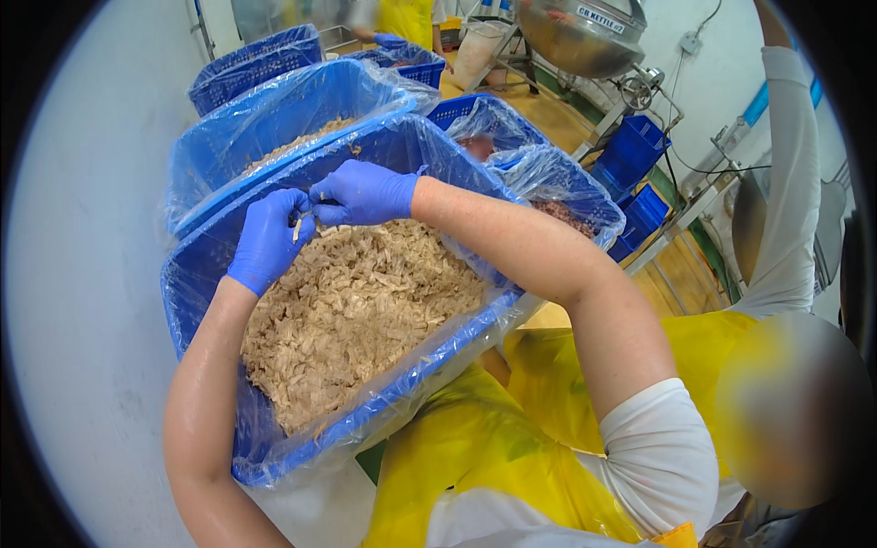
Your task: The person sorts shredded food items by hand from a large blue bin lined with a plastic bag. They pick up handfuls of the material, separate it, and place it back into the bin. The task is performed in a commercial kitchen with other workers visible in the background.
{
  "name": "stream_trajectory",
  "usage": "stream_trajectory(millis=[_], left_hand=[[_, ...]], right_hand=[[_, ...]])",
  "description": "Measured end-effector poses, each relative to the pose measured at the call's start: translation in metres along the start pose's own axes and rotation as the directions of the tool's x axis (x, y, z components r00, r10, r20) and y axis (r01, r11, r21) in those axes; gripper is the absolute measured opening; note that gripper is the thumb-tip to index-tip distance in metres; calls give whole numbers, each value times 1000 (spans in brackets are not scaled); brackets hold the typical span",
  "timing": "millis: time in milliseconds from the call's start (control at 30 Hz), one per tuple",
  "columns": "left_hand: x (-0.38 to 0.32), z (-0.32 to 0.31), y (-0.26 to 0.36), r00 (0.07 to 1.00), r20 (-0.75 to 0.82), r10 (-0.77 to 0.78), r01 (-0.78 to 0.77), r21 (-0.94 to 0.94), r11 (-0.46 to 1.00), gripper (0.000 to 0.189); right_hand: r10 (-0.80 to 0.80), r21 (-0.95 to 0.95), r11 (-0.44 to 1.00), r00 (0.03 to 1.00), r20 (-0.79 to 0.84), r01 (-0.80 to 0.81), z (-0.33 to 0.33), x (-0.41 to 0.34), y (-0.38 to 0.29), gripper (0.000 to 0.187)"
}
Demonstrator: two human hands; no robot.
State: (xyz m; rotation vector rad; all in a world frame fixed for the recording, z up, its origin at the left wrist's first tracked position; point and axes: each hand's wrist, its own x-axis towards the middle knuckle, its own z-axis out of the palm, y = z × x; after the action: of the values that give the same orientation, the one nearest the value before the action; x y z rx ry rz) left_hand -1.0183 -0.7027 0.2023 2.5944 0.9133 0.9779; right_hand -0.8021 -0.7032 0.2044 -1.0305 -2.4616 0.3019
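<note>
In a blue-violet glove, my left hand [270, 236] pinches a pale shred of meat [297, 229] between thumb and fingers. My right hand [370, 194], gloved alike, meets it fingertip to fingertip, its fingers closed around a small pale bit that they mostly hide. Both hands are over the far left part of a large blue plastic tub [425, 373] lined with clear plastic film. Below them, a broad heap of shredded pale meat [356, 308] covers much of the tub's bottom.
Behind stands another lined blue tub [233, 151] with similar shreds. Lined blue crates [569, 171] at right hold reddish-brown meat. A steel kettle [582, 34] stands farther back. A co-worker in a yellow apron [699, 342] is close on my right; another person [408, 24] stands beyond the tubs.
</note>
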Motion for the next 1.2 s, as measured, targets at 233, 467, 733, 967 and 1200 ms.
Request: stream_trajectory(millis=[233,467,733,967,1200], left_hand=[[5,-17,23,998,-61,-28,20,-129,991,13],[4,-34,3,994,-97,44,-47,-31,998,20],[2,-11,-28,995,7,102,-102,129,986,39],[-7,-10,-40,985,16,173,-173,159,972,32],[-9,-11,-52,982,15,186,-185,222,957,32]], right_hand=[[131,60,990,988,-85,-126,-6,8,12,30],[263,-214,947,961,86,-239,7,0,29,40],[-292,360,927,392,872,-109,208,-47,-46,64],[-283,436,883,542,791,-175,154,-20,-124,61],[-207,118,978,876,435,172,80,9,-70,36]])
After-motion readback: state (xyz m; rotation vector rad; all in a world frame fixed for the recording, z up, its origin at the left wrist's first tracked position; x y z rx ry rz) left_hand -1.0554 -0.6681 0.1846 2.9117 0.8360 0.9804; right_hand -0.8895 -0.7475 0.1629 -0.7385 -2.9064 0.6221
